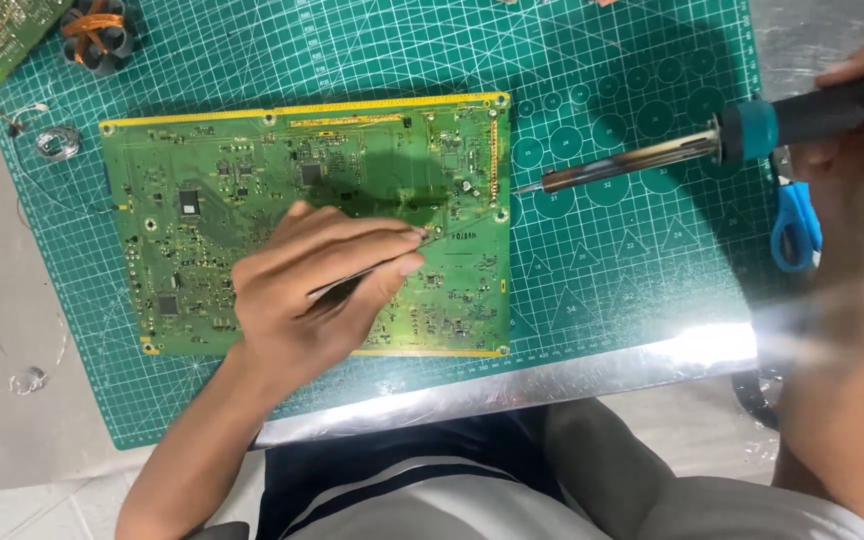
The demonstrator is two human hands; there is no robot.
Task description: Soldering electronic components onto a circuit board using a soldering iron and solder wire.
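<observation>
A large green circuit board lies flat on a green cutting mat. My left hand rests on the board's lower middle and pinches thin metal tweezers, their tip pointing right toward the board's right side. My right hand grips the dark handle of a soldering iron at the right. Its metal tip hangs over the mat just right of the board's edge, apart from the board.
Blue-handled scissors lie at the mat's right edge. A copper-wound coil and a second green board sit at the top left. A small solder coil lies left of the board. The table's shiny metal front edge runs below.
</observation>
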